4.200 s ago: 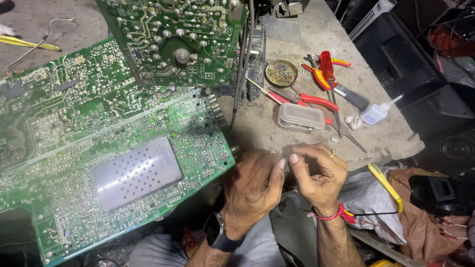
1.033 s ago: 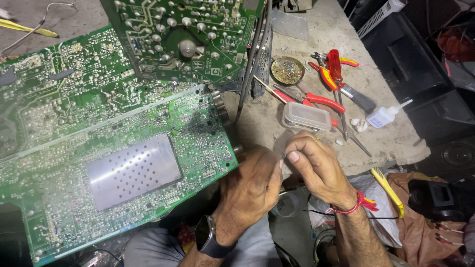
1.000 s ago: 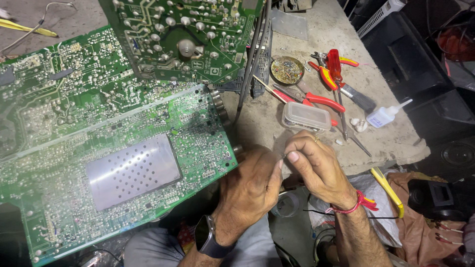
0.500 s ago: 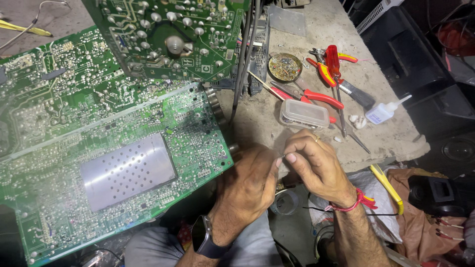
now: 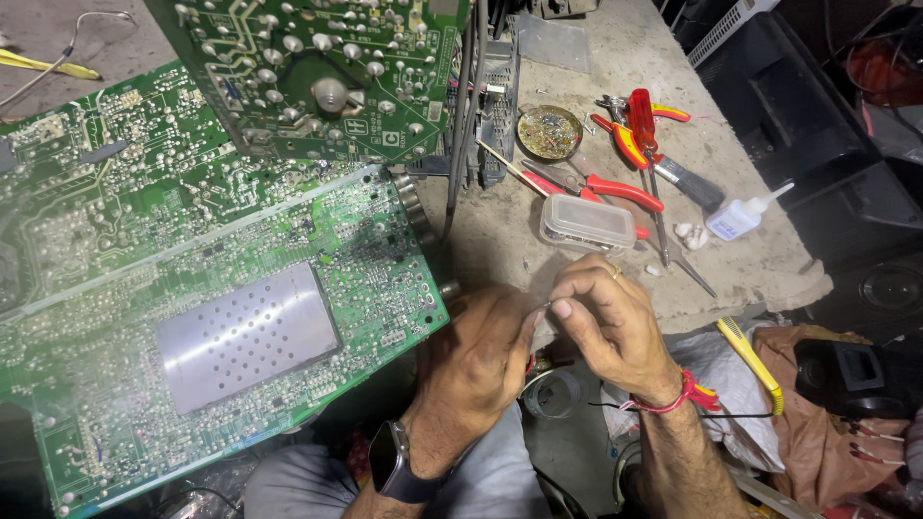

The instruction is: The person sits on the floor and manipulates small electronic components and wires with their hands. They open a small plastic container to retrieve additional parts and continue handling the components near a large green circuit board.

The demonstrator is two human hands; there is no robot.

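I see a thin wire (image 5: 544,305), very fine and pale, pinched between the thumb and forefinger of my right hand (image 5: 611,322) just off the near edge of the bench (image 5: 577,58). My left hand (image 5: 476,370) is curled beside it, knuckles up, its fingertips meeting the right hand's at that same spot; I cannot tell whether the left actually grips the wire or only steadies it, since the fingers fold under and hide the contact.

The risk, as I judge it, is the wire slipping from so small a pinch and dropping into the clutter below the bench edge. A jolt of my left wrist could also knock the corner of the big green circuit board (image 5: 240,288), which overhangs the bench right beside it.

Further out lie a clear plastic box (image 5: 586,221), red-handled pliers (image 5: 615,187), a round tin of bits (image 5: 549,132) and a small white glue bottle (image 5: 740,216).

The wire's far end is lost behind my fingers, and the board runs out of frame on the left.
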